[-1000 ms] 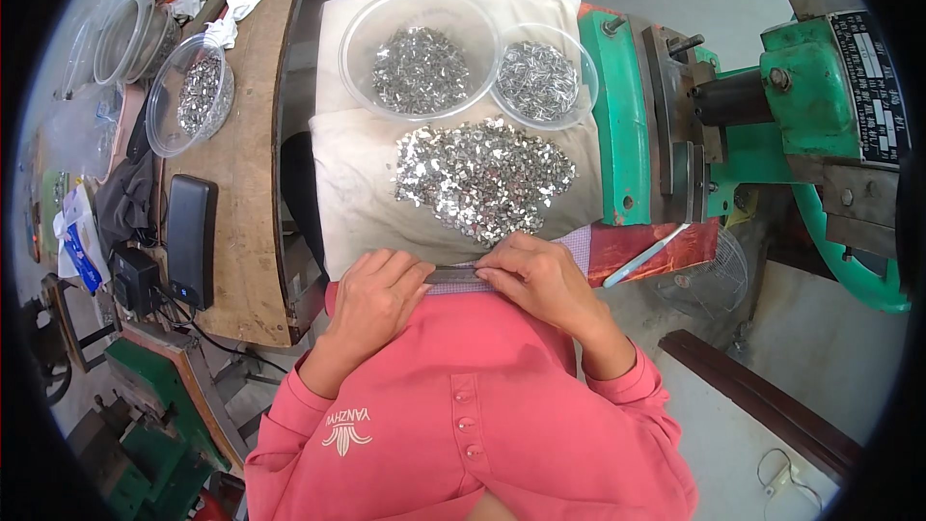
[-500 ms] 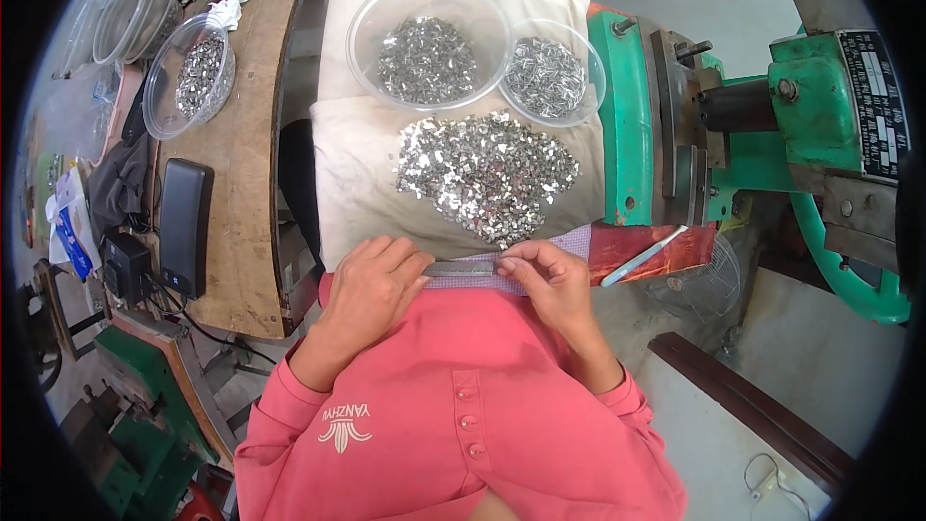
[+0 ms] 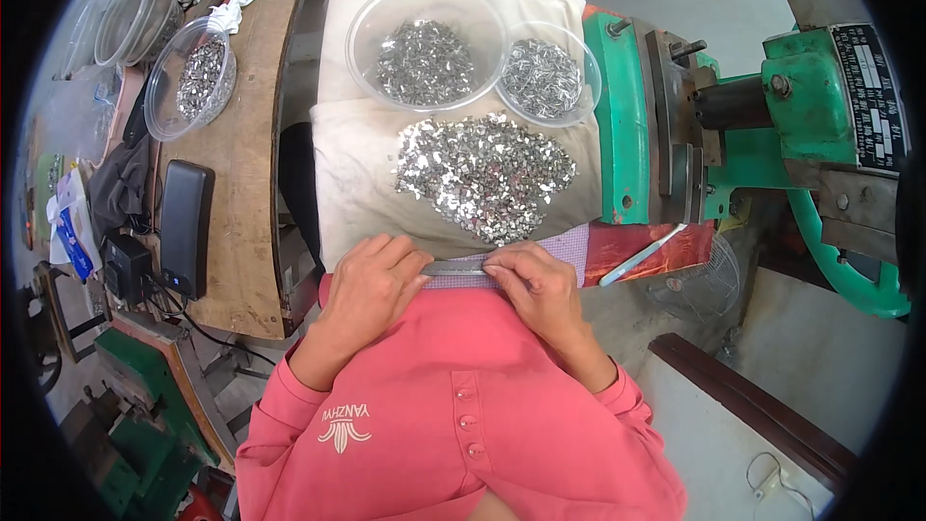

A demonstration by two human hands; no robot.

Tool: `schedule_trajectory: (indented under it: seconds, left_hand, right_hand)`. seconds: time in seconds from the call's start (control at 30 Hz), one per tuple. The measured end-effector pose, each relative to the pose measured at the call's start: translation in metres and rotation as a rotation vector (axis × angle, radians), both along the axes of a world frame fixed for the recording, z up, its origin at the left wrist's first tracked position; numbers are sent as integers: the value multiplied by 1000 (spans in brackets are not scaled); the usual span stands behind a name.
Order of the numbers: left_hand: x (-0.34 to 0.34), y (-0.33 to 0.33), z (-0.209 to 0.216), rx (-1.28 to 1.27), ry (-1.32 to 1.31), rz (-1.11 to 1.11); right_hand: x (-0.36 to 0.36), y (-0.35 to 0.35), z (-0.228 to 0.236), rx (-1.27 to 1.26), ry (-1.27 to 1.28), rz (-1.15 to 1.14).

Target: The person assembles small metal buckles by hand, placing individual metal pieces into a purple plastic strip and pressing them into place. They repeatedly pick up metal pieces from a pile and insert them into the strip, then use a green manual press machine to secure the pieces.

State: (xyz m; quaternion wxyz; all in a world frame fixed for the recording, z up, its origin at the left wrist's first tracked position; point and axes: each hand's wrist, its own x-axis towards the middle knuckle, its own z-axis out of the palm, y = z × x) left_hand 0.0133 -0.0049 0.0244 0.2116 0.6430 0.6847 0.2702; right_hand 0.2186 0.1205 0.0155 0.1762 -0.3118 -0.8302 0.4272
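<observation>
My left hand (image 3: 370, 280) is closed round the left end of a narrow grey metal strip (image 3: 451, 268), held level just in front of my body. At the strip's right end, my right hand (image 3: 536, 282) has thumb and fingers pinched together on it. Whether a small piece sits between those fingertips is hidden. Just beyond both hands, a heap of small shiny metal pieces (image 3: 482, 174) lies on a beige cloth (image 3: 352, 183). Under the strip shows a purple checked cloth (image 3: 569, 249).
Behind the heap stand a large clear tub (image 3: 362, 77) and a smaller one (image 3: 590, 96), both holding metal parts. A green machine (image 3: 625, 125) borders the right, near a light-blue-handled tool (image 3: 637, 259). On the left wooden table (image 3: 241, 183) are another tub (image 3: 159, 121) and a black power bank (image 3: 185, 227).
My right hand has shifted slightly left, its fingertips now over the strip's right end. The left hand keeps its place on the strip.
</observation>
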Motion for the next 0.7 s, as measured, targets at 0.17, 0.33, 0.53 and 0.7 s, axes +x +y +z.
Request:
schedule_trajectory:
  seconds: [0.17, 0.33, 0.53, 0.7]
  left_hand:
    - [1, 0, -1, 19, 7, 10]
    - [1, -1, 0, 15, 19, 9]
    - [0, -3, -4, 29, 31, 4]
    - [-2, -6, -1, 14, 23, -6]
  right_hand:
    - [3, -6, -3, 364, 6, 99]
    - [3, -3, 1, 289, 11, 96]
    - [4, -1, -9, 243, -4, 112]
    - [6, 0, -9, 230, 16, 127]
